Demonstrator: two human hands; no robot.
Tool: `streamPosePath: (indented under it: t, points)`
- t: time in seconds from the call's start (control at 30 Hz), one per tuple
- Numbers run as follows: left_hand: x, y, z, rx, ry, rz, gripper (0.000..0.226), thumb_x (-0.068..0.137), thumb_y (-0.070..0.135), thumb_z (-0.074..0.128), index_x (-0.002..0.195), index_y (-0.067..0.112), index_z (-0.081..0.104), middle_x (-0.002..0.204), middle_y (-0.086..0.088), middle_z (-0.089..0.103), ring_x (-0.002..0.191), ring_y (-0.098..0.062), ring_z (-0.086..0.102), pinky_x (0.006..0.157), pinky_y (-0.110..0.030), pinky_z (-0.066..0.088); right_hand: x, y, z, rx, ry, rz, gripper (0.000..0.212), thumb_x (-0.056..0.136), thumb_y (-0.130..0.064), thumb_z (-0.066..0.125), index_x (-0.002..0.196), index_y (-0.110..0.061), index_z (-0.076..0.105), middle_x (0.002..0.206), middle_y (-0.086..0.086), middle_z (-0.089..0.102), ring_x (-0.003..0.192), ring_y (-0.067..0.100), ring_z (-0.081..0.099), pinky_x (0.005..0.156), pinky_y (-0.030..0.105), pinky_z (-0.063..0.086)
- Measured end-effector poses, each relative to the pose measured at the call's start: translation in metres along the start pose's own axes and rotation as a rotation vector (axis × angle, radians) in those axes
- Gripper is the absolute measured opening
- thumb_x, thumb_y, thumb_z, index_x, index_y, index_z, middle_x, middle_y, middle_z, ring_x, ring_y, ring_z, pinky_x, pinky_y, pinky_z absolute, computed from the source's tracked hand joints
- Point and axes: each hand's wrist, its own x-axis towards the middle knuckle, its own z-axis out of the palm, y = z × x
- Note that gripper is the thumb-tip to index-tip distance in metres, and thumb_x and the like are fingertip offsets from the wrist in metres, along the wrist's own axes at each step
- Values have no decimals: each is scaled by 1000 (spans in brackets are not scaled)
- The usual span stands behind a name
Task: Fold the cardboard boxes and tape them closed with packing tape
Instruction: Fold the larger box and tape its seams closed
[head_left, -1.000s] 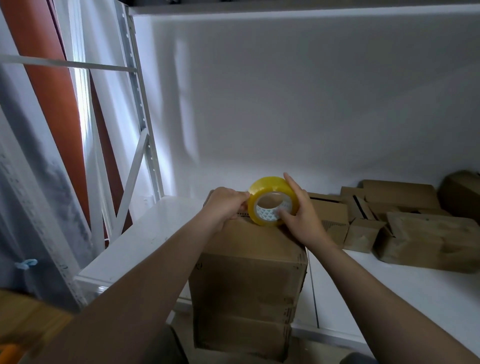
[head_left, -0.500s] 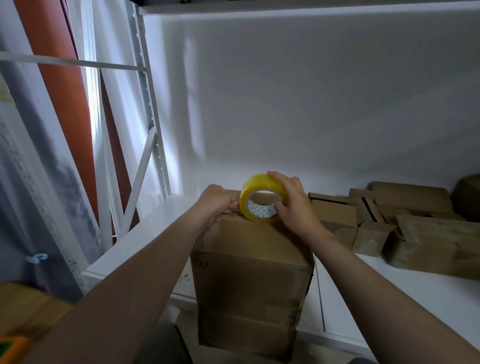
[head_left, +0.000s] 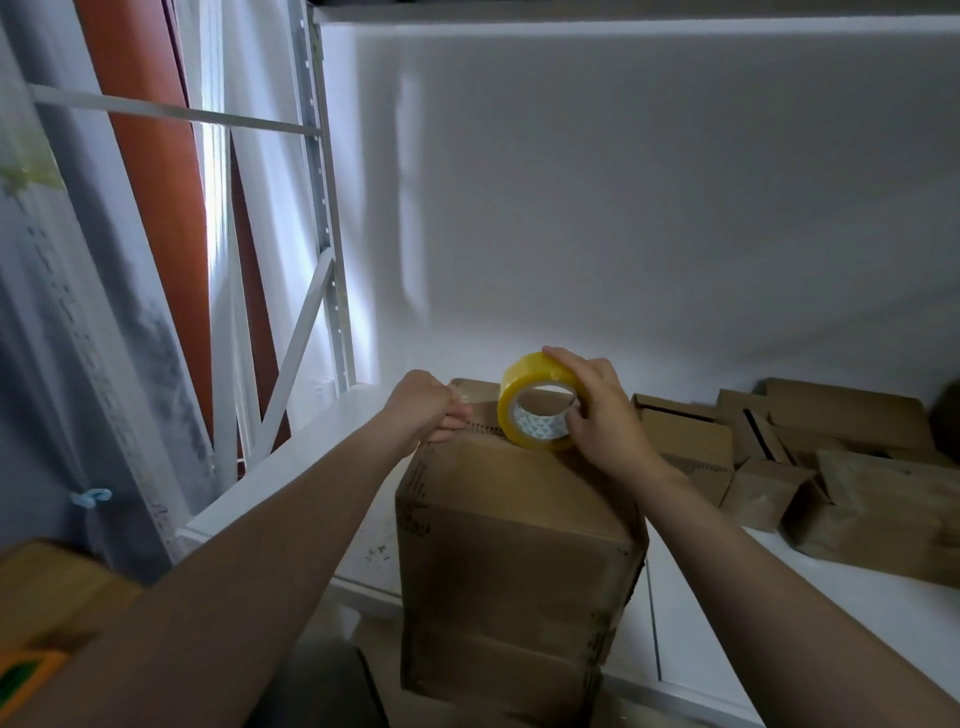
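Right hand (head_left: 602, 415) has slid from the tape roll's (head_left: 535, 426) right side up over its top; the roll has shifted a little along the top of the cardboard box (head_left: 514, 545). Left hand (head_left: 426, 410) stays at the same far-left corner of the box top.

Head view: the box is brown corrugated and closed, standing tall. Its front face hangs past the front edge of the white shelf (head_left: 857, 613) it rests on. Clear glossy tape bands cross the front face, with dark print marks along the vertical edges. A corrugated flap edge shows on the box top between the two hands.

The roll is yellow-tinted clear tape on a white patterned core. It stands on edge, touching the far part of the box top, hole toward the camera. Right-hand fingers are curled over the roll's upper rim with the thumb at the core, gripping it. Left-hand fingers are curled tight onto the far-left top edge of the box. Can't tell whether a tape end is pinched under them.

Right of the box, a heap of small boxes (head_left: 852, 483) lies on the shelf, some open. Left of the box stand a white rack post (head_left: 324, 208) and, beyond it, an orange curtain (head_left: 150, 156).
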Motion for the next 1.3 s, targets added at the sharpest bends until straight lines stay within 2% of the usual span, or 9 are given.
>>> streamPosePath:
  t: [0.1,0.2,0.27,0.47,0.7,0.87,1.07,1.23,1.3]
  points:
    - [7,-2,-2,-69,-39,0,23,96,13,68,113,-3,66,87,-11,76,79,-19,76,73,-30,64,-9,10,3,89,77,18,76,95,3,55,152,-42,34,139,0,43,114,-12,44,88,1,39]
    - [12,-2,-4,-118,-91,-19,26,88,11,78,110,-2,71,82,-10,77,78,-15,77,75,-30,64,-14,19,2,186,81,100,85,95,-7,66,153,-53,23,153,-8,39,134,3,45,110,31,44]
    - [13,3,-6,-95,-122,-66,20,86,9,79,101,-2,73,80,-8,78,77,-13,76,72,-26,63,-13,17,2,174,64,115,84,95,-9,66,153,-53,23,152,-7,40,133,14,48,110,41,46]
    - [18,7,-12,-59,-154,-138,11,88,6,77,94,-2,74,85,-8,77,83,-13,74,77,-25,62,-13,15,2,105,73,55,74,99,-6,59,155,-43,28,144,-3,41,113,-5,46,89,6,38]
    - [31,2,-26,41,-104,-102,16,87,5,78,97,-6,74,95,-14,75,81,-17,74,70,-26,63,5,-1,-10,-131,-77,-33,72,97,0,49,148,-49,34,124,-2,37,108,18,48,87,27,46]
    - [40,-1,-56,39,-61,-101,10,92,7,73,99,0,76,100,-11,75,87,-15,69,73,-30,63,10,4,-9,-85,-60,-28,71,96,1,51,147,-48,40,120,-3,42,101,14,49,74,15,40]
    - [46,-20,-74,26,-85,-170,17,92,9,73,106,1,74,106,-12,75,87,-14,66,67,-27,62,2,2,6,-46,-49,-63,73,98,-3,52,148,-52,29,128,-5,39,108,4,43,83,10,39]
    - [49,-25,-93,-40,-46,-176,11,93,8,71,102,3,76,86,-5,75,76,-11,64,74,-27,62,14,0,-7,-116,-93,-123,73,96,3,48,144,-51,37,123,-7,41,108,13,47,89,25,47]
    - [49,-27,-99,-60,-46,-176,9,93,8,71,100,4,76,76,-1,75,72,-9,64,79,-29,61,17,2,-5,-110,-78,-129,72,95,4,49,145,-47,41,123,-6,43,108,13,48,86,20,45]
